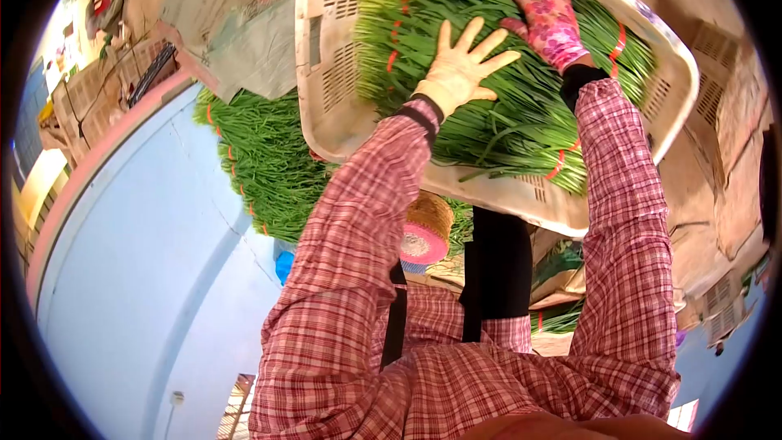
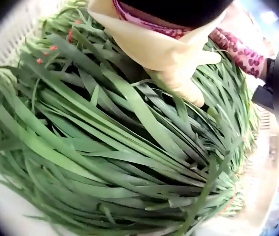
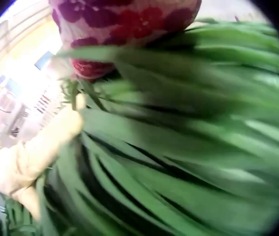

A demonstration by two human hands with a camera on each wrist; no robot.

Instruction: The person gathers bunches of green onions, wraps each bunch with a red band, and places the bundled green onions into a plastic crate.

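A white plastic crate is packed with bundles of long green garlic chives, tied with red bands. My left hand, in a cream glove, lies on the leaves with its fingers spread. To the right of it my right hand, in a pink floral glove, rests on the chives with fingers extended. In the left wrist view the cream-gloved left hand is over the leaves, its thumb and fingers partly hidden. The right wrist view is blurred; leaves cover much of the floral-gloved right hand.
More tied chives lie in a pile left of the crate. Below the crate's near edge is a round object with a pink rim. Brown cardboard is on the right, and a pale plastic sheet on the upper left.
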